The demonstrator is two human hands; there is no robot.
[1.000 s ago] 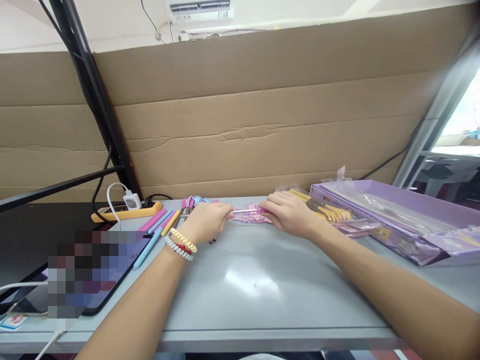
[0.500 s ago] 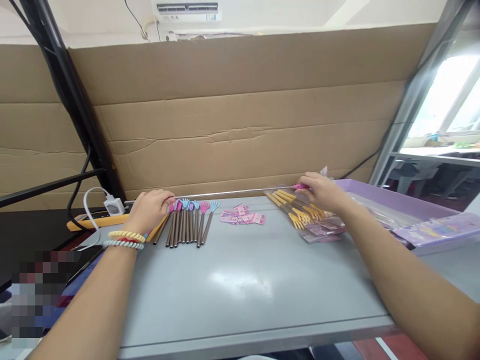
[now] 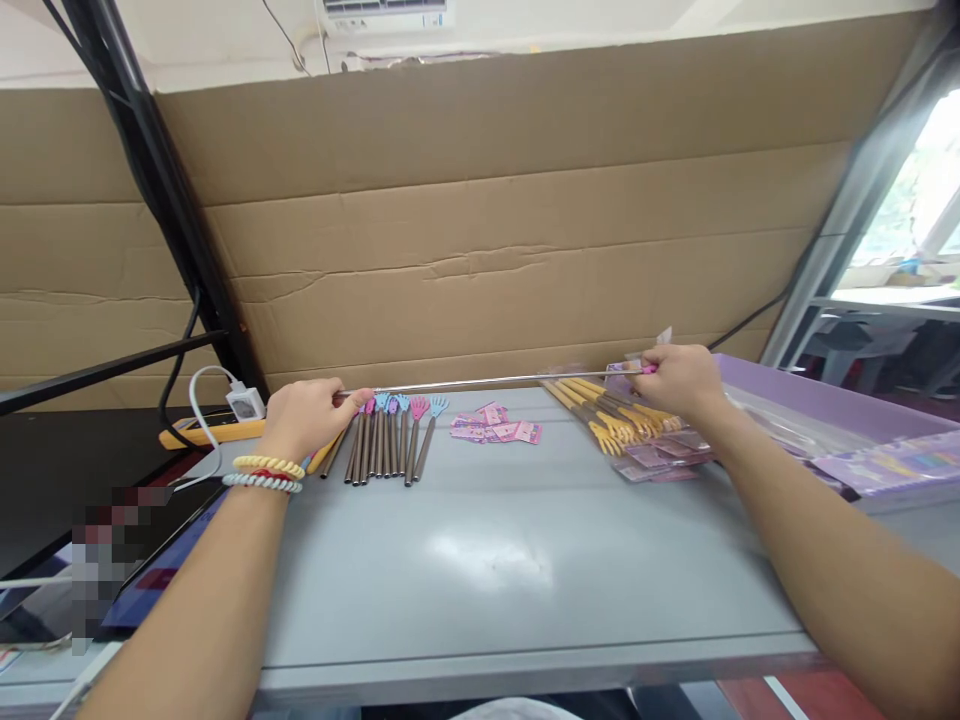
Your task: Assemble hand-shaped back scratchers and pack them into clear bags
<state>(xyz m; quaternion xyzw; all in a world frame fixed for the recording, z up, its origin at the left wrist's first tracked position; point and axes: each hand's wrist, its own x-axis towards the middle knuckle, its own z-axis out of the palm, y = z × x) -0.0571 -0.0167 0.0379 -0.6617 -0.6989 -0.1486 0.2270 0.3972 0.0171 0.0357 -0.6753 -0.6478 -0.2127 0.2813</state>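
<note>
A thin metal rod stretches level across the back of the grey table. My left hand is closed round its left end. At the right end, my right hand pinches a small pink piece. Just right of my left hand lies a row of dark sticks with pink and blue hand-shaped heads. Small pink printed cards lie mid-table. Below my right hand are yellow hand-shaped sticks and clear packets with pink cards.
A purple box holding clear plastic packaging stands at the right. At the left are a white plug adapter with a cable and a black metal post. Cardboard walls off the back.
My right hand has moved right with the pink piece, so the rod shows longer between my hands. The view has shifted slightly; my left hand still grips the left end.
</note>
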